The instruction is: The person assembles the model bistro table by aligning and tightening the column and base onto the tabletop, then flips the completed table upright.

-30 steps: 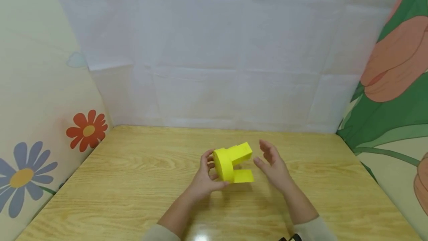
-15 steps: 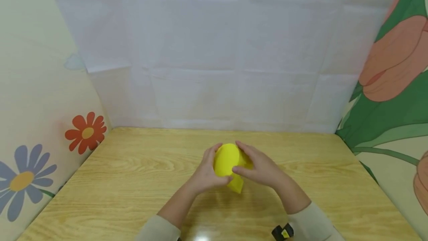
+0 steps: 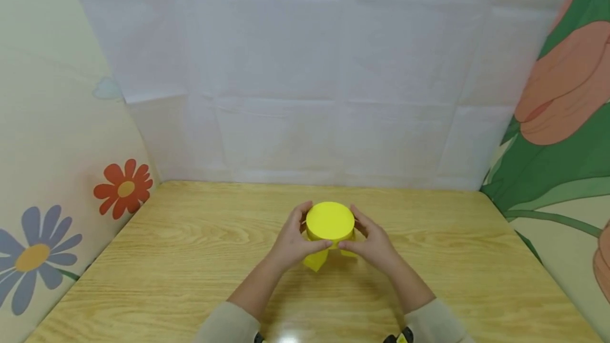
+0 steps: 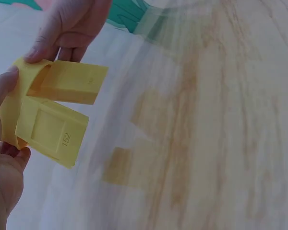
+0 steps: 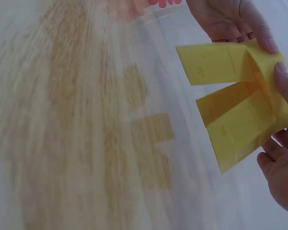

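A yellow stool-shaped piece (image 3: 330, 220) has a round flat top and flat rectangular legs. Its disc faces upward in the head view, and the legs point down toward the wooden table. My left hand (image 3: 292, 242) grips the rim from the left, while my right hand (image 3: 376, 242) grips it from the right. Both thumbs lie along the near edge, their tips close together. In the left wrist view a leg (image 4: 53, 129) bears a raised number. Splayed legs (image 5: 240, 129) also show in the right wrist view, apart from the table, which carries their reflections.
The wood-grain table (image 3: 190, 258) extends all around the hands. A creased white cloth (image 3: 286, 68) hangs along its back edge. Flower-patterned panels (image 3: 52, 136) stand at the left and right sides.
My right hand has come in from the right and taken hold of the yellow piece. The piece has turned from lying sideways, disc to the left, to disc up with legs down.
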Tool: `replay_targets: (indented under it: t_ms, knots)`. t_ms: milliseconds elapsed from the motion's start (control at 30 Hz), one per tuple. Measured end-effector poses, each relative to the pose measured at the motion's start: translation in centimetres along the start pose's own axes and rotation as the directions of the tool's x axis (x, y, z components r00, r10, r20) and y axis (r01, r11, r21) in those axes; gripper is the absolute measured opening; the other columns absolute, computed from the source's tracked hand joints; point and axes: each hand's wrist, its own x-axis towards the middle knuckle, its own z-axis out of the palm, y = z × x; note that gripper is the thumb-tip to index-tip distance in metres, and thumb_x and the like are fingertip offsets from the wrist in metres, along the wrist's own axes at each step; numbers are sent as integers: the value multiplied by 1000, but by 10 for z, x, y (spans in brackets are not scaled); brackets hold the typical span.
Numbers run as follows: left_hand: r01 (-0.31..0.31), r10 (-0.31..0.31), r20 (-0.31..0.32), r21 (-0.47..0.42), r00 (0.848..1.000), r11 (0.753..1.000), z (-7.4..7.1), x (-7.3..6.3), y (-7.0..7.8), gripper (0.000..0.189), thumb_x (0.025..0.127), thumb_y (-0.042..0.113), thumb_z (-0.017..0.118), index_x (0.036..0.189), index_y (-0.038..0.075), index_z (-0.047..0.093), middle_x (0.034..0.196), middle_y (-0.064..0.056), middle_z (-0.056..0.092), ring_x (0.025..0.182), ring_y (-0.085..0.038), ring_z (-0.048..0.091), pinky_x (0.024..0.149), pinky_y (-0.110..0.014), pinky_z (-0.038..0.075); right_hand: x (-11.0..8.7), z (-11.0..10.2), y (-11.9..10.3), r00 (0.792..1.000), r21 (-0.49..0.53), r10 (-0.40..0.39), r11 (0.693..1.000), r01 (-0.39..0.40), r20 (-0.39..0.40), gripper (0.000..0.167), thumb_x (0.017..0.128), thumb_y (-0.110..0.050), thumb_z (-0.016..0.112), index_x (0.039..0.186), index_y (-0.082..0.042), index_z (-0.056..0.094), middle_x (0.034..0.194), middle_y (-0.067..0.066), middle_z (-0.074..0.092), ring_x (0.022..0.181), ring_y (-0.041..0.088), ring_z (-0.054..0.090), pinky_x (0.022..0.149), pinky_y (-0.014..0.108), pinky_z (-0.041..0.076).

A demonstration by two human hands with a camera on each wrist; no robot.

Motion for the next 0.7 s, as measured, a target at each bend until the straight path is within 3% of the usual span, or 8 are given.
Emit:
replay_targets:
  t_ms: [200,433,700]
  knots:
    - [43,-43,-2,-56,999,997,4,7,-12,97,77,19,85,153,6,26,156,-14,34,143,-33,35,117,-52,31,3,3,4,998,52,57,997,-55,-39,93,80,-21,81,154,-8,27,154,18,39,142,41,34,115,59,26]
    - [111,-111,-5,-50,994,993,6,13,-17,97,75,23,86,151,4,29,154,-16,37,144,-34,34,118,-49,30,6,5,11,994,76,87,994,-82,-63,92,80,-21,81,154,-8,28,153,16,40,143,41,32,115,58,26]
    - [101,-100,13,-47,995,994,8,19,-24,97,76,26,85,151,2,30,153,-17,38,142,-35,37,117,-49,31,8,6,16,991,78,112,991,-106,-78,92,80,-23,81,155,-11,27,158,15,32,144,41,30,114,58,28]
